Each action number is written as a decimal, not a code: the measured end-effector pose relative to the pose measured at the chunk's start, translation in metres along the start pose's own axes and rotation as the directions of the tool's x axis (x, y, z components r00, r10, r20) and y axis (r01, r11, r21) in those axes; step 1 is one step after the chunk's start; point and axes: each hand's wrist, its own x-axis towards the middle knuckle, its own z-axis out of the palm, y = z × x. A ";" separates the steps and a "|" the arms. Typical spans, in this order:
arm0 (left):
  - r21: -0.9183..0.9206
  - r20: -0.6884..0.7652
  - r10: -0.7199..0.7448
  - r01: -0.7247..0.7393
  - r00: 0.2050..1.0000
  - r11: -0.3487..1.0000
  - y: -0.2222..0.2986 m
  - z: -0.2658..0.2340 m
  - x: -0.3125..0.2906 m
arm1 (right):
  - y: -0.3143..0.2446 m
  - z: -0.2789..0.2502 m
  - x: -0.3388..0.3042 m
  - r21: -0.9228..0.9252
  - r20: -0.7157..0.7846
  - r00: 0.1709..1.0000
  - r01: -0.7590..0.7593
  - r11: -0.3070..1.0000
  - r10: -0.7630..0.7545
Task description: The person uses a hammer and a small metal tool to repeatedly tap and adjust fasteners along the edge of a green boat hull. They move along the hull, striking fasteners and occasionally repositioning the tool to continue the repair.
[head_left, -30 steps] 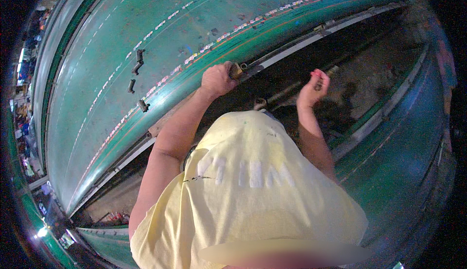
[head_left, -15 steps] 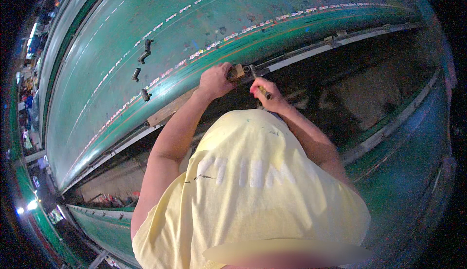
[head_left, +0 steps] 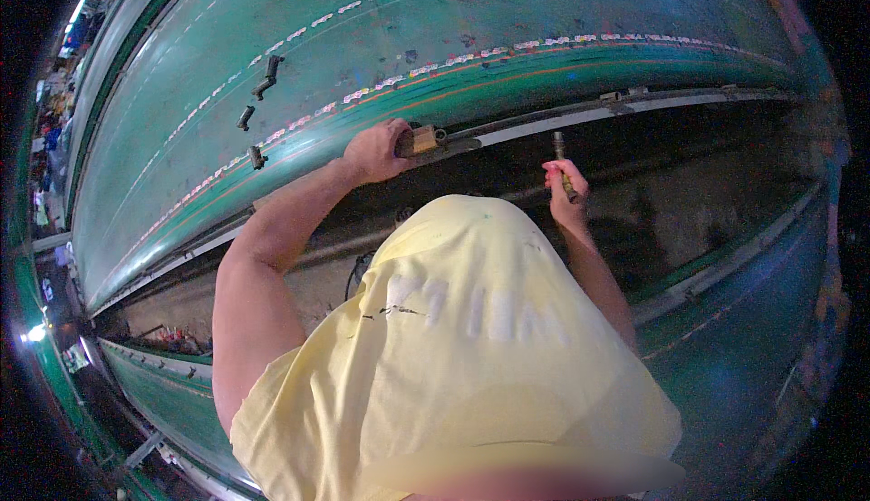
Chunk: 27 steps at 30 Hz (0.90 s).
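Observation:
My left hand [head_left: 374,152] is closed on a tan wooden-looking block [head_left: 420,141] at the near edge of the green table [head_left: 362,57]. A round metal end shows at the block's right side; how the two fit together is too small to tell. Apart from it, over the dark gap to the right, my right hand [head_left: 568,191] grips a short bar-shaped metal tool [head_left: 559,147]. Its slim grey end points away from me, and a yellowish part shows by my fingers. The tool's exact kind cannot be made out.
Three dark bracket-like pieces, one of them a jointed piece [head_left: 268,78], lie on the table's left part. A pale metal rail [head_left: 544,128] runs along its near edge. Between this table and a second green surface [head_left: 725,329] behind me is the floor gap where I stand.
My right hand has drawn the metal tool away from the block, out to the right. My left hand and the block appear slightly further left in view, as the whole view has shifted.

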 end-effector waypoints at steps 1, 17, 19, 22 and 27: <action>0.012 0.034 -0.012 0.011 0.999 1.000 0.004 -0.004 0.002 | 0.002 -0.008 -0.002 -0.006 -0.041 0.999 -0.024 1.000 0.024; -0.417 -0.584 0.194 -0.497 0.788 0.761 0.052 -0.204 -0.021 | -0.008 0.015 0.006 -0.078 -0.154 0.987 -0.052 0.996 0.039; -0.280 -0.751 -0.070 -0.221 0.656 0.934 0.036 -0.252 -0.023 | -0.033 0.036 0.016 -0.019 -0.169 0.985 -0.045 0.999 0.042; -0.388 -0.806 -0.115 -0.373 0.580 0.842 -0.005 -0.274 -0.026 | -0.032 0.049 0.035 -0.006 -0.143 0.987 0.079 0.997 -0.079; -0.346 -0.883 -0.297 -0.076 0.365 0.935 -0.116 -0.162 -0.009 | -0.054 0.080 0.065 0.012 -0.137 0.988 0.078 0.997 -0.076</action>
